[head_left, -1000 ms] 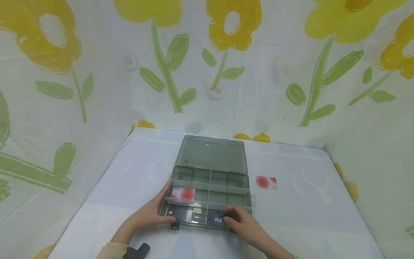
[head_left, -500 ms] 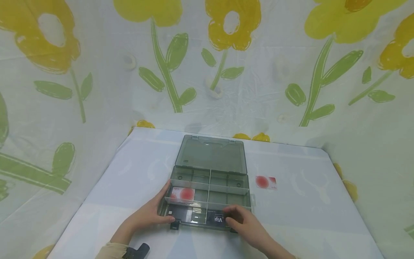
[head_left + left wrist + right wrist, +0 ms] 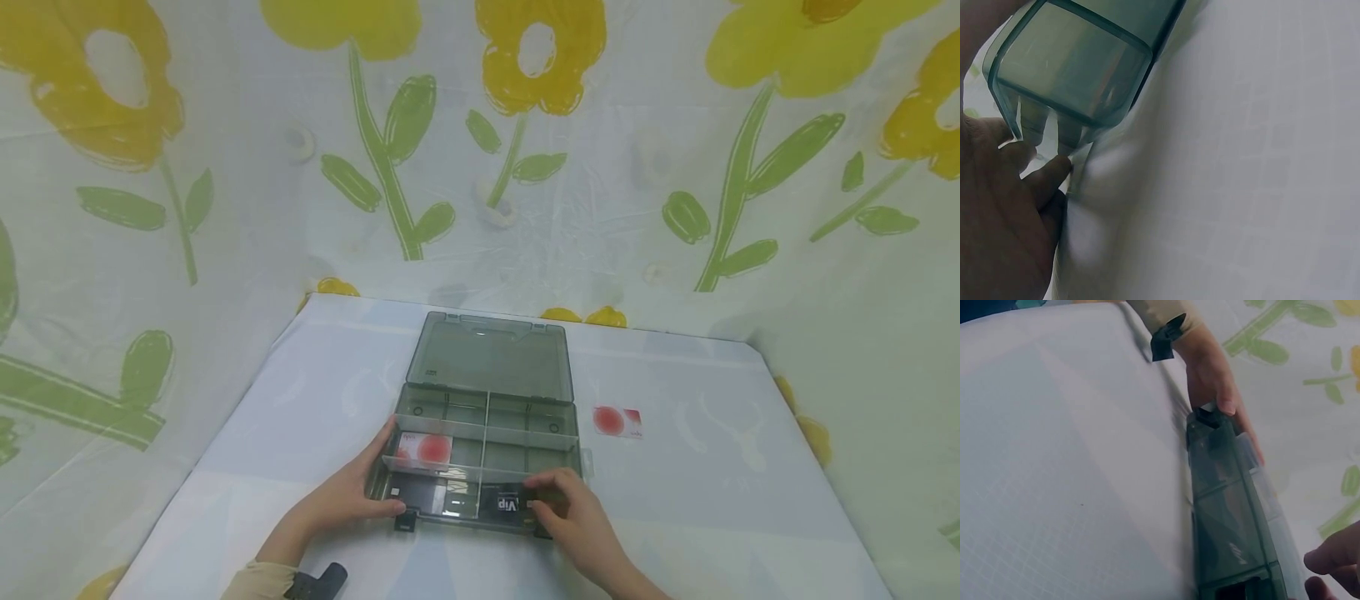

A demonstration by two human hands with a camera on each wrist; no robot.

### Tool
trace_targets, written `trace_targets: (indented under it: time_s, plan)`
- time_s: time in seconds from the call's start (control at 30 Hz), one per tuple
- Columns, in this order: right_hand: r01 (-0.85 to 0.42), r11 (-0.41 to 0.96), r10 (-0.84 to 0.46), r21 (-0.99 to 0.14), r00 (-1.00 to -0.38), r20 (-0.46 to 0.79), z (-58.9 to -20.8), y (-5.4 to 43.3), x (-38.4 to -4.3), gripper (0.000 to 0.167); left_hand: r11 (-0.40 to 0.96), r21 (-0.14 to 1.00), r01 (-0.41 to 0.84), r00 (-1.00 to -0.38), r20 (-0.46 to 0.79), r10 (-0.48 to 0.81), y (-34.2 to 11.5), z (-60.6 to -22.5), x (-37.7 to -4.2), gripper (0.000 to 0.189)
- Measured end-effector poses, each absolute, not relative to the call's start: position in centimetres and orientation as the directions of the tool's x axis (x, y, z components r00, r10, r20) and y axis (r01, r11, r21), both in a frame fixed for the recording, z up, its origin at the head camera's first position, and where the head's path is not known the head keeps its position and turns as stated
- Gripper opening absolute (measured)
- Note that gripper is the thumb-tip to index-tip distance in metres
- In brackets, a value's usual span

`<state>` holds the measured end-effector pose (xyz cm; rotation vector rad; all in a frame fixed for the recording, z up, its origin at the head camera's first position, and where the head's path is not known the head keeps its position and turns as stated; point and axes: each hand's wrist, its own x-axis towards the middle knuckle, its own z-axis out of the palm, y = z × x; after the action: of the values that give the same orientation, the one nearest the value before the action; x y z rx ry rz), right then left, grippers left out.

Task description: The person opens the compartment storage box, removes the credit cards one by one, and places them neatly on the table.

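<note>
A smoky-grey clear plastic compartment box lies on the table with its lid folded back. My left hand holds its left side, thumb at the front corner and fingers along the side wall. At the front right compartment, my right hand pinches the right end of a black card marked "Vip", which sits slightly tilted. Another dark card lies in the front left compartment. A red-and-white card rests in the middle left one. In the right wrist view, the right fingertips show beside the box.
A second red-and-white card lies on the white table, right of the box. Flower-printed cloth stands behind and at both sides. A black strap piece sits on the left wrist.
My right fingers have drawn the black card's right end up a little and now pinch it more plainly. The left hand and the box have stayed in place.
</note>
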<state>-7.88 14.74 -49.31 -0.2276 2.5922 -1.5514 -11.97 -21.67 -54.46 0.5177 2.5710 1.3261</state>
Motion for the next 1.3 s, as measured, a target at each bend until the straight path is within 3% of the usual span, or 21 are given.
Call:
trace_targets:
  time_s: [0.6, 1.0, 1.3]
  plan:
    - [-0.110, 0.534, -0.169, -0.839, -0.985, 0.021, -49.76, 14.41, -7.68, 0.036, 0.530, 0.820, 0.214, -0.916, -0.019, 0.400, -21.65, -54.32, -11.93, 0.130]
    - [-0.182, 0.509, -0.159, -0.841, -0.980, 0.116, -50.31, 14.02, -7.61, 0.045, 0.521, 0.825, 0.220, -0.914, -0.012, 0.406, -21.69, -54.43, -11.90, 0.130]
    - [-0.117, 0.360, -0.125, -0.925, -0.989, 0.077, -50.29, 13.72, -7.59, 0.042, 0.525, 0.821, 0.224, -0.914, -0.009, 0.405, -21.72, -54.47, -11.93, 0.130]
